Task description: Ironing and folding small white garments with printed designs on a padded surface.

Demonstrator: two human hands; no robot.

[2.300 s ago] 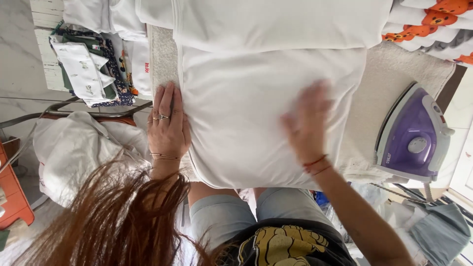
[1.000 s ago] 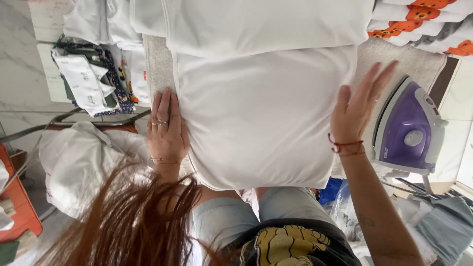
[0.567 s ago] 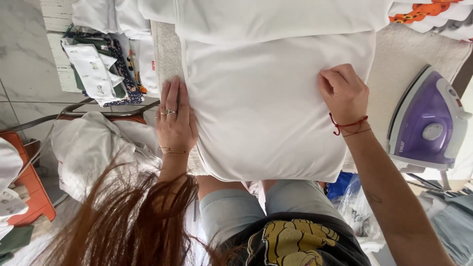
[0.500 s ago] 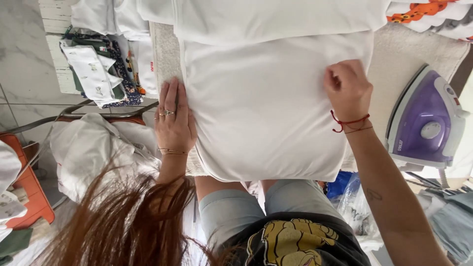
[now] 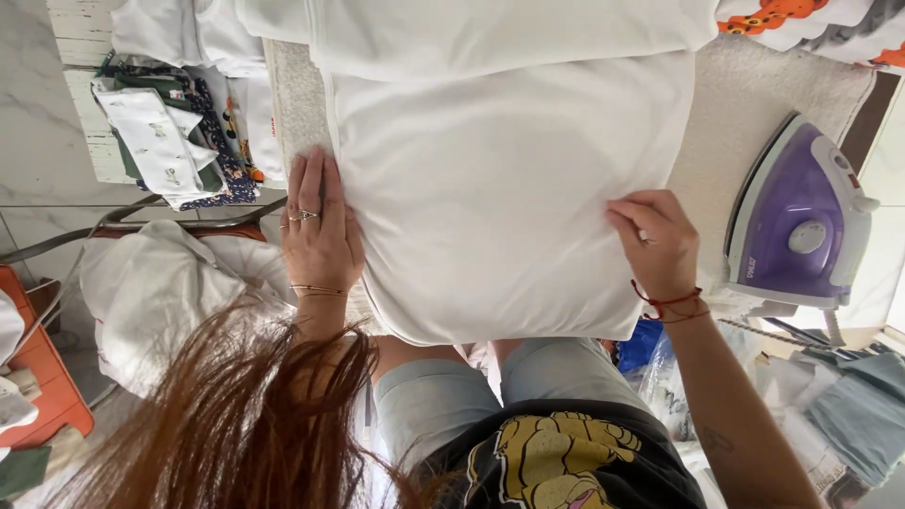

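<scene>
Across the padded ironing board (image 5: 745,104) lies a folded white garment (image 5: 500,188), spread flat and covering most of the board's width, its near edge hanging just over the side toward the person. Another white piece of cloth (image 5: 471,33) lies across its far end. On the garment's left edge rests the left hand (image 5: 319,231), palm down with the fingers straight and close together, pressing the cloth flat; it grips nothing, and it wears rings and a thin bracelet. At the garment's right edge the right hand (image 5: 660,240) is curled, its fingers pinching the edge of the fabric; a red string is tied around that wrist. Just beside the right hand, on the bare beige cover of the board, stands a purple and white iron (image 5: 797,221), apart from the garment. Beyond the iron, at the top right corner, lies cloth with an orange pattern (image 5: 801,24). To the left of the board a stack of folded patterned clothes (image 5: 170,141) sits against a marble wall, and below it a loose white bundle (image 5: 160,292) lies over a metal frame, with an orange object (image 5: 38,377) at the far left edge.
</scene>
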